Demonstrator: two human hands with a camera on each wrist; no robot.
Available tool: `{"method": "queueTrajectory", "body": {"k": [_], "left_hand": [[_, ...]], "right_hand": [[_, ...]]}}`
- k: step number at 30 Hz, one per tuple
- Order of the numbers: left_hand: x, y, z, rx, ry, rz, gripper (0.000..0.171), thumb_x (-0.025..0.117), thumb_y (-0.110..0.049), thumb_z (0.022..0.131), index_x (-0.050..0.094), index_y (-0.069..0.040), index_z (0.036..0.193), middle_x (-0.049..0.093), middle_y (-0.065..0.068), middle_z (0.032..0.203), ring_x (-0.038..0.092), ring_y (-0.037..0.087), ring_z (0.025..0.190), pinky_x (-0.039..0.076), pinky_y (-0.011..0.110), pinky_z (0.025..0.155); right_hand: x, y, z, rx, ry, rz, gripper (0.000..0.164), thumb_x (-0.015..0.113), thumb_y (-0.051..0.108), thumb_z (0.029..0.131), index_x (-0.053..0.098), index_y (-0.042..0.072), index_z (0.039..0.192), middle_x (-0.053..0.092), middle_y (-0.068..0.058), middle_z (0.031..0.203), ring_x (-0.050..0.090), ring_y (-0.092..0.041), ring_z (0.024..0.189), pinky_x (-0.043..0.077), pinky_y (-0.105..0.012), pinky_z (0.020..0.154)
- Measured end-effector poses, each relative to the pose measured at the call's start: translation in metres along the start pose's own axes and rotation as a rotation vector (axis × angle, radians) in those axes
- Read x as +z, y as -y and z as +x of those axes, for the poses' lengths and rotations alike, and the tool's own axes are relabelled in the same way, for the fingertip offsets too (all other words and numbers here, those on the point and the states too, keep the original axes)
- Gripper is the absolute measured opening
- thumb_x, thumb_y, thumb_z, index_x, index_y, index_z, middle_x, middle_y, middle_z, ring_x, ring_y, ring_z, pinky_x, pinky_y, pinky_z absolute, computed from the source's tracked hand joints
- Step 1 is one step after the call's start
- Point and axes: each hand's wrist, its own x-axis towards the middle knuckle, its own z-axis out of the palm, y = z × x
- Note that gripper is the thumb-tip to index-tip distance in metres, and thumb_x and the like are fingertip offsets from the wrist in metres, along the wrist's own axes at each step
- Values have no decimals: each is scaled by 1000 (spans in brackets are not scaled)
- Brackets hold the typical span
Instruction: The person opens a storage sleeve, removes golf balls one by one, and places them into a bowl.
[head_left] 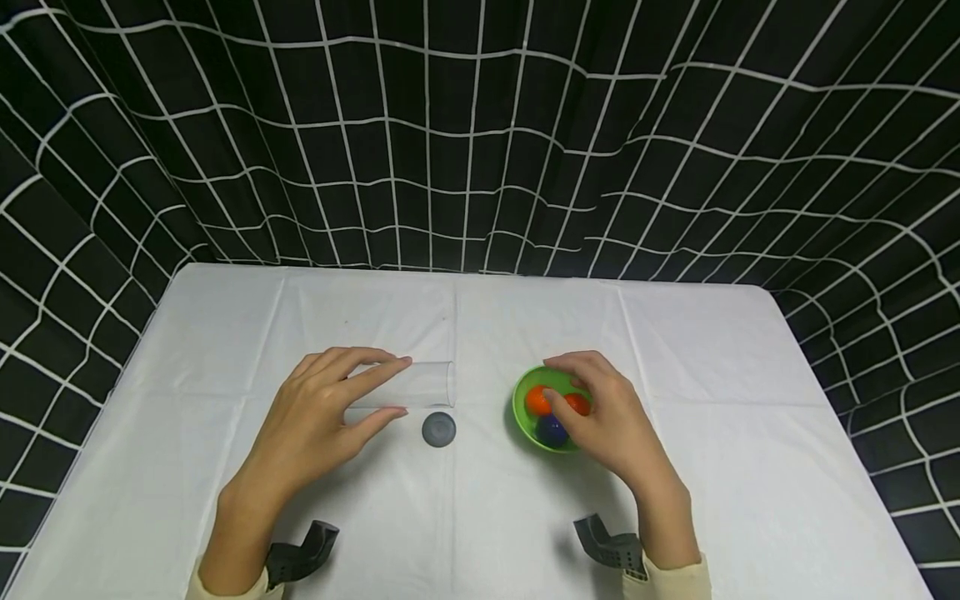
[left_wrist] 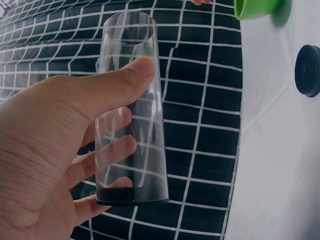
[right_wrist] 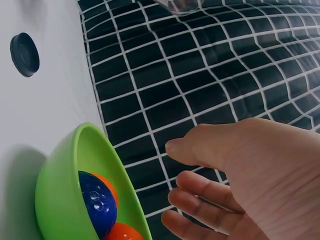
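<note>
My left hand (head_left: 318,408) holds a clear plastic tube (head_left: 429,383) between thumb and fingers. In the left wrist view the fingers show through the wall of the tube (left_wrist: 142,115), which has a black base (left_wrist: 132,195) at one end. A dark grey round cap (head_left: 438,429) lies on the table, just right of the left thumb. Over the right side of a green bowl (head_left: 551,378) hovers my right hand (head_left: 611,417), its fingers loosely bent with nothing between them. Inside the bowl are orange balls (head_left: 537,400) and a dark blue ball (head_left: 551,430).
A white cloth with fold creases covers the table (head_left: 480,517). Black fabric with a white grid (head_left: 480,150) hangs behind the table and along both sides. Each wrist wears a black camera mount (head_left: 303,552).
</note>
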Motion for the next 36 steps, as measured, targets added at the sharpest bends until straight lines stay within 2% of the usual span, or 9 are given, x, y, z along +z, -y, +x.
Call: {"method": "queueTrajectory", "body": {"k": [16, 25, 32, 36], "left_hand": [[1, 6, 0, -27, -14, -9, 52, 90, -29, 84, 74, -27, 134, 75, -3, 125, 70, 25, 118, 53, 48, 101], [4, 8, -2, -45, 0, -23, 51, 89, -31, 85, 75, -26, 134, 75, -3, 125, 70, 25, 118, 54, 49, 100], [1, 10, 0, -62, -2, -20, 55, 90, -30, 84, 73, -25, 136, 75, -3, 125, 70, 26, 118, 55, 50, 98], [2, 11, 1, -67, -2, -36, 57, 90, -30, 84, 72, -24, 138, 75, -3, 125, 71, 25, 117, 57, 49, 96]], "right_hand": [[2, -3, 6, -76, -93, 57, 27, 77, 9, 96, 74, 7, 123, 72, -5, 124, 72, -29, 115, 61, -44, 100], [3, -6, 0, -78, -112, 62, 24, 75, 8, 97, 75, 10, 121, 73, -5, 122, 72, -27, 109, 63, -46, 96], [2, -6, 1, -73, -117, 62, 24, 75, 7, 97, 75, 11, 121, 73, -3, 122, 72, -24, 108, 63, -47, 95], [0, -6, 1, -70, -125, 63, 24, 75, 7, 97, 75, 11, 121, 73, -3, 121, 73, -22, 107, 64, -44, 93]]}}
